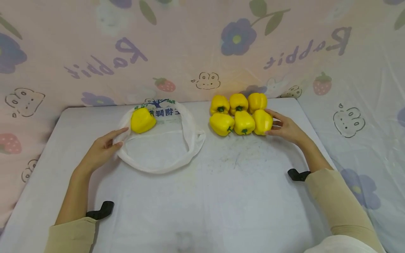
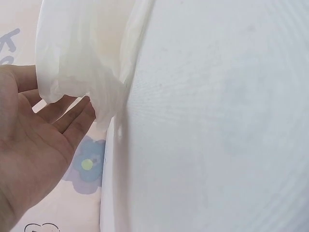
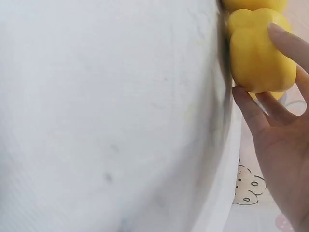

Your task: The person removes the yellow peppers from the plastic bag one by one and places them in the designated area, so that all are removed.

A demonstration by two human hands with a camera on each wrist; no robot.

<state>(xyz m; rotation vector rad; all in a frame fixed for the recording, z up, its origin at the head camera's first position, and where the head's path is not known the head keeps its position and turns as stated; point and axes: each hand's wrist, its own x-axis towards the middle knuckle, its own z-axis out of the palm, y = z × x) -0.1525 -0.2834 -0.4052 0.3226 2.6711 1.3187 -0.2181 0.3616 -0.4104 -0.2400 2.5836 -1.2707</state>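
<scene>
In the head view a white plastic bag (image 1: pixel 158 168) with printed lettering lies on the table, its mouth spread in a wide ring. One yellow bell pepper (image 1: pixel 143 120) lies inside at its left. My left hand (image 1: pixel 102 147) holds the bag's left rim between thumb and fingers; the left wrist view shows the thin plastic (image 2: pixel 82 53) at the fingertips. To the right, several yellow peppers sit close together in two rows. My right hand (image 1: pixel 286 130) grips the front right bell pepper (image 1: pixel 262 122), thumb and fingers spread around it, as the right wrist view confirms on this pepper (image 3: pixel 260 53).
A white-covered table (image 1: pixel 202 207) carries everything, with faint smudges in front of the peppers. Behind it hangs a pink patterned cloth (image 1: pixel 190 45) with flowers and rabbits. A black wrist mount (image 1: pixel 102 211) is on the left forearm, another mount (image 1: pixel 297 175) on the right.
</scene>
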